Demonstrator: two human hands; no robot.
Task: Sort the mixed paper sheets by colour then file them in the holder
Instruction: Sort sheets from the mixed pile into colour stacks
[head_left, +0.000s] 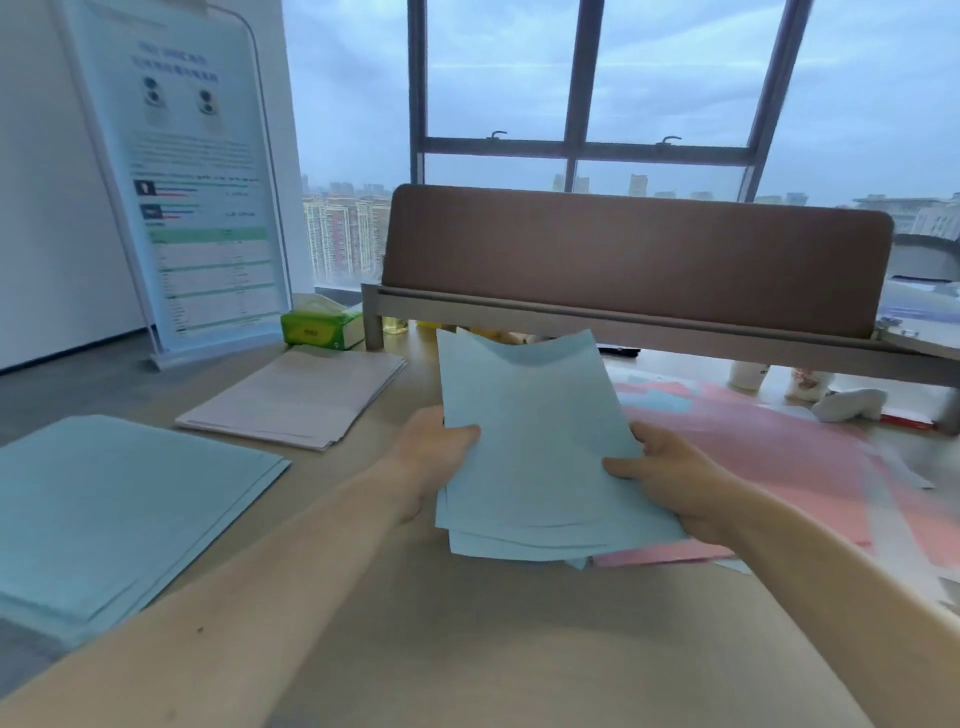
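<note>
Wooden table (467, 649) bears a blue pile (119, 499) left, pink sheets (769, 457) right. Between them a raised blue sheaf (535, 441), clamped at its sides by left hand (436, 457) and right hand (670, 478); its ragged sheets may slide loose.

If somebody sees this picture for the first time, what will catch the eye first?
First, the bundle of light blue sheets, held up over the middle of the table, fanned and uneven. Next, the neat blue stack at the near left, the pale stack behind it, and the loose pink sheets spread at the right. Behind them stands a brown panel before a large window.
</note>
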